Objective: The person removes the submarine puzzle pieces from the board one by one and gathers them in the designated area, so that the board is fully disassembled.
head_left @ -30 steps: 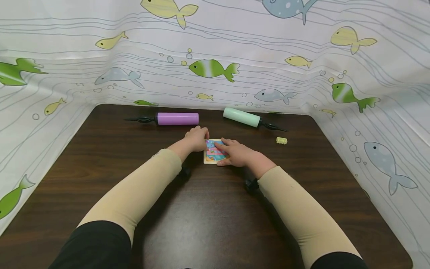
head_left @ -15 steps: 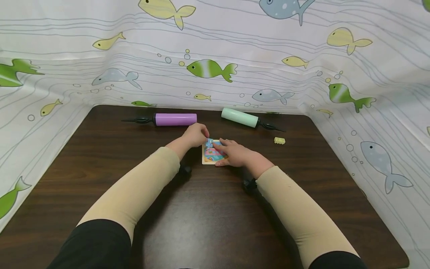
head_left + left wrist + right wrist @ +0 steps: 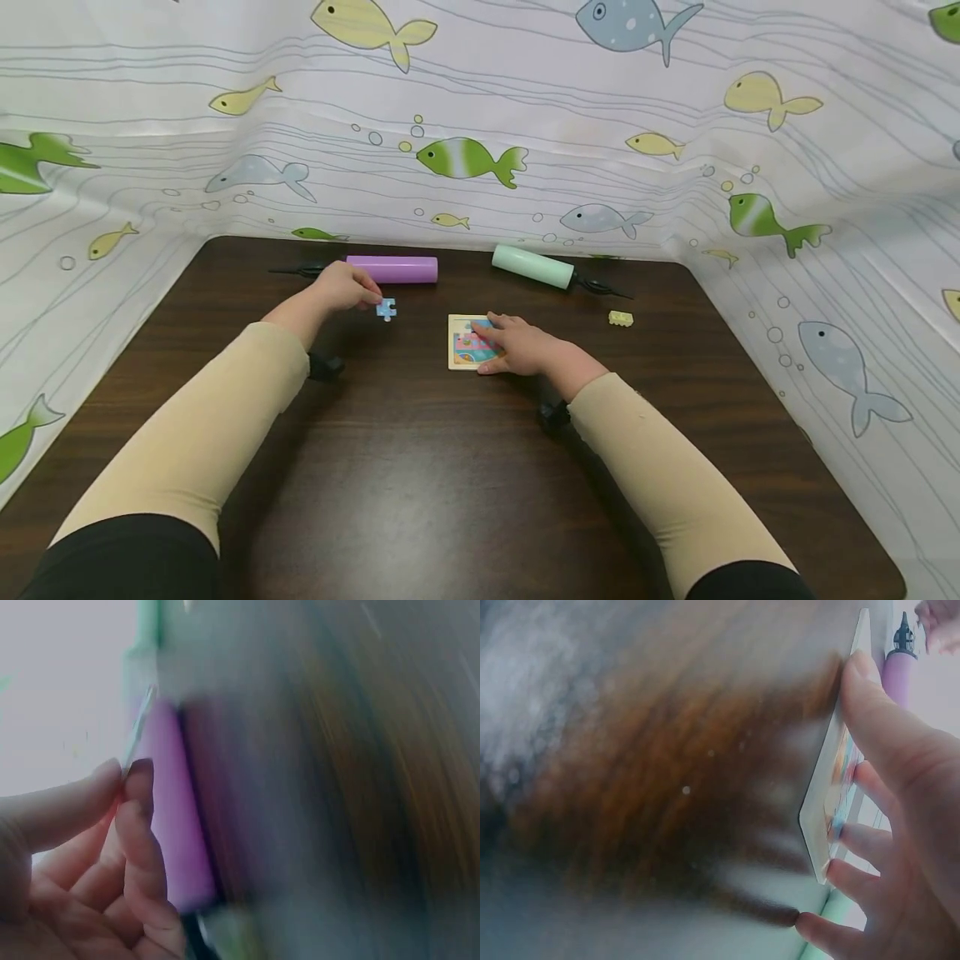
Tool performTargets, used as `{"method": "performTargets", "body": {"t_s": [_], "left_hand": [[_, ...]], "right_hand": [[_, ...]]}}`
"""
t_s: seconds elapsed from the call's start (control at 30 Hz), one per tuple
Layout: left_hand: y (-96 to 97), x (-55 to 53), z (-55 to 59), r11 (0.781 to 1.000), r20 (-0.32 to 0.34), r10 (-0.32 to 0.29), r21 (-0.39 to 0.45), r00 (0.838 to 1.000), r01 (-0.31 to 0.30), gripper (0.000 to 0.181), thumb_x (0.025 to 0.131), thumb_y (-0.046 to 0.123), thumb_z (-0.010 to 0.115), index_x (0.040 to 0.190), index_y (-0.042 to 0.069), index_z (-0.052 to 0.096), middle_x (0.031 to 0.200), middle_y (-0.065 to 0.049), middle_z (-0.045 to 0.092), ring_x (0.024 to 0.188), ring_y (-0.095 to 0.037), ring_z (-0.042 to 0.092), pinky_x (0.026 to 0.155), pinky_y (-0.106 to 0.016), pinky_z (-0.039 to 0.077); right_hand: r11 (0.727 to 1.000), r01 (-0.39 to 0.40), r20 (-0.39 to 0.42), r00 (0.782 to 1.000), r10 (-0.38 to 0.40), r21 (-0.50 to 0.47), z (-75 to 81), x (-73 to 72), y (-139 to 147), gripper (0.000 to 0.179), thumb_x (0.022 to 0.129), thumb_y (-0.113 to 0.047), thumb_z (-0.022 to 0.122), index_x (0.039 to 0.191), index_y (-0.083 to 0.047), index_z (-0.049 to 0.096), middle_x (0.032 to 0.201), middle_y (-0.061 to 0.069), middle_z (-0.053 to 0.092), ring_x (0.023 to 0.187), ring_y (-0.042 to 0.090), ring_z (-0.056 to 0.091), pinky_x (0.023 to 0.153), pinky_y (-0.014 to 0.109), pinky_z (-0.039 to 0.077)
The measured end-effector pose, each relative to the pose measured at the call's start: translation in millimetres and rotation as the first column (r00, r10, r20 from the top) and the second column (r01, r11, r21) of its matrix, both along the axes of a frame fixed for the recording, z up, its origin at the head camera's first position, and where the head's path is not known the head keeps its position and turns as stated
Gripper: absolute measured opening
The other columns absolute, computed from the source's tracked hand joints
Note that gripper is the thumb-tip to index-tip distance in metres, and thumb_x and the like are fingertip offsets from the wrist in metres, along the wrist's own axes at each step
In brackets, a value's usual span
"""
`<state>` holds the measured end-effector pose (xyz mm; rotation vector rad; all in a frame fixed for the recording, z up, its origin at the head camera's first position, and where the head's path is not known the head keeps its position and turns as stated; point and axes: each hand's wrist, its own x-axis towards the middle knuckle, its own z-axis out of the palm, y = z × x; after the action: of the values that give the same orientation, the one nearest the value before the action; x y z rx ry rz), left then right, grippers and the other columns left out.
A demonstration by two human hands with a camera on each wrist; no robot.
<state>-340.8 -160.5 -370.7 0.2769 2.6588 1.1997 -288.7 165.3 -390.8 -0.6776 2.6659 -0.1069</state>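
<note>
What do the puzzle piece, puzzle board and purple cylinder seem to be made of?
Puzzle piece: probably thin wood or stiff card with a printed face; edge-on it shows as a slim, straight line.
Puzzle board: likely wood or fibreboard, smooth, judging by the pale, stiff, flat rim.
Purple cylinder: seemingly smooth plastic, from its even colour and soft shading.

puzzle piece: light blue | puzzle tray: cream-rimmed | tube: purple | cloth: white, fish-printed

Can't read any text, brand, number or sign: not on puzzle piece in left hand, purple pump behind that grip, or board under right hand.
</note>
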Motion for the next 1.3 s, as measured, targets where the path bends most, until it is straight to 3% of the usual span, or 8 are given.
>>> {"method": "performTargets", "body": {"t_s": [0.13,0.27,0.5,0.83,1.1,1.2,1.3], "left_hand": [[-40.7,4.0,-1.1,1.000,0.069,0.024,-0.005,0.997,-0.023,0.019,0.093,0.012,0.069,0.098,-0.005,0.072,0.087,-0.008,0.069,0.084,-0.027,0.067,0.085,-0.050,0.046],[-74.5,9.3,-2.1,0.998,0.143,0.018,-0.054,0.990,-0.010,0.020,0.095,0.016,0.066,0.099,-0.002,0.073,0.085,-0.004,0.069,0.086,-0.026,0.064,0.082,-0.049,0.045],[-106.1,12.4,-4.4,0.993,0.186,0.004,-0.113,0.983,0.018,0.022,0.097,0.016,0.063,0.100,-0.005,0.070,0.083,-0.001,0.067,0.085,-0.024,0.062,0.077,-0.046,0.045],[-108.4,10.5,-14.2,0.994,0.144,0.043,-0.106,0.989,-0.027,0.019,0.096,0.011,0.063,0.093,-0.006,0.071,0.082,-0.002,0.065,0.079,-0.021,0.059,0.076,-0.044,0.043],[-101.0,13.5,-12.8,0.985,0.065,0.093,-0.150,0.994,-0.082,0.021,0.096,0.012,0.062,0.095,-0.007,0.071,0.101,-0.023,0.064,0.093,-0.038,0.060,0.086,-0.056,0.045],[-91.7,13.9,-6.2,0.984,0.059,0.052,-0.171,0.997,-0.041,0.022,0.095,0.014,0.064,0.096,-0.007,0.072,0.097,-0.020,0.065,0.092,-0.038,0.061,0.084,-0.055,0.046],[-75.6,14.8,3.7,0.983,0.104,-0.046,-0.172,0.994,0.063,0.023,0.095,0.016,0.066,0.097,-0.006,0.071,0.093,-0.015,0.065,0.089,-0.035,0.060,0.081,-0.052,0.047]], "right_hand": [[1.000,0.005,0.008,1.000,-0.005,0.000,-1.0,0.3,0.7,0.089,0.088,-0.062,0.061,0.158,-0.031,0.016,0.164,0.006,0.007,0.148,0.031,0.010,0.114,0.049,0.020],[1.000,-0.001,0.004,1.000,0.001,-0.004,-0.1,1.3,0.5,0.089,0.088,-0.062,0.061,0.158,-0.030,0.017,0.164,0.007,0.007,0.148,0.032,0.010,0.114,0.049,0.021],[1.000,-0.014,-0.008,1.000,0.014,0.006,-1.4,0.3,1.4,0.089,0.088,-0.062,0.060,0.159,-0.030,0.016,0.164,0.007,0.007,0.148,0.033,0.010,0.114,0.051,0.020],[1.000,-0.013,-0.006,1.000,0.013,0.008,-1.8,-0.3,2.1,0.089,0.088,-0.062,0.060,0.159,-0.029,0.016,0.164,0.007,0.007,0.147,0.033,0.011,0.114,0.050,0.021],[1.000,-0.005,0.001,1.000,0.005,0.006,0.9,0.8,0.4,0.089,0.088,-0.062,0.061,0.159,-0.030,0.017,0.164,0.007,0.008,0.147,0.033,0.012,0.114,0.050,0.021],[1.000,0.001,0.007,1.000,-0.001,0.004,2.2,1.5,-0.3,0.089,0.088,-0.062,0.061,0.158,-0.030,0.018,0.164,0.008,0.008,0.147,0.033,0.012,0.114,0.050,0.021],[1.000,0.006,0.012,1.000,-0.006,0.008,2.3,1.4,-0.2,0.089,0.088,-0.062,0.061,0.158,-0.031,0.017,0.164,0.007,0.008,0.147,0.032,0.011,0.114,0.050,0.020]]}}
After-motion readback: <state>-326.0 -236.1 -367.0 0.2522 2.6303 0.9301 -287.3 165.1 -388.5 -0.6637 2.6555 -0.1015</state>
